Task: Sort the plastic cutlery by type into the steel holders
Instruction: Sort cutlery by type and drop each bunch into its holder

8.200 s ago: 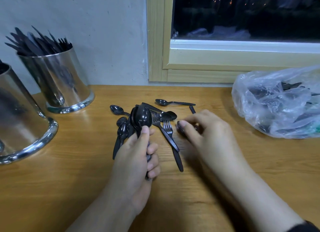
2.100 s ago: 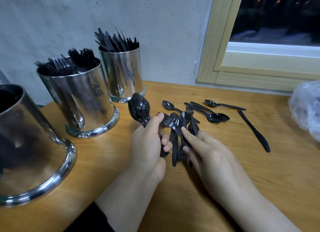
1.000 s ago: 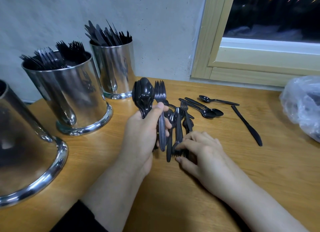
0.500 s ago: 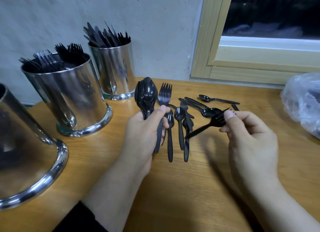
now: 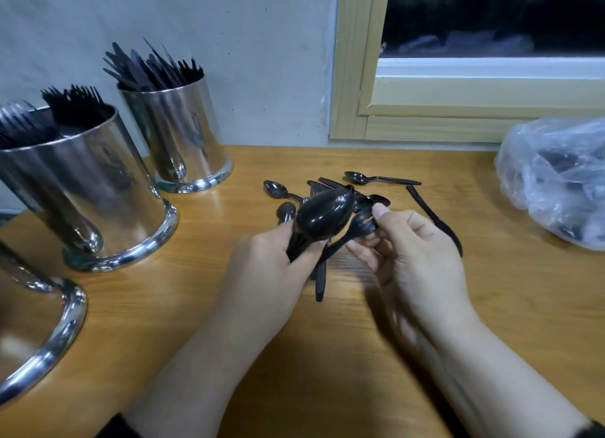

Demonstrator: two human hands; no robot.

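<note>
holders [image 5: 98,188]: polished steel, mirror-bright
cutlery [image 5: 322,220]: glossy black plastic
table [image 5: 360,355]: smooth wood grain, slight sheen
bag [image 5: 556,179]: thin, crinkled clear plastic
wall [image 5: 229,28]: matt, rough plaster
window frame [image 5: 353,77]: pale wood

My left hand [image 5: 262,267] grips stacked spoons [image 5: 322,218] while my right hand [image 5: 415,254] pinches a fork [image 5: 358,226] beside them.

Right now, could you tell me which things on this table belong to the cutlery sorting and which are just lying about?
Part of the job:
- spoons gripped in the left hand
- fork pinched by the right hand
- loose cutlery on the table
- knife
- fork holder, knife holder, near holder

Just lying about:
- plastic bag, which seems to hold more cutlery
- window frame
</note>
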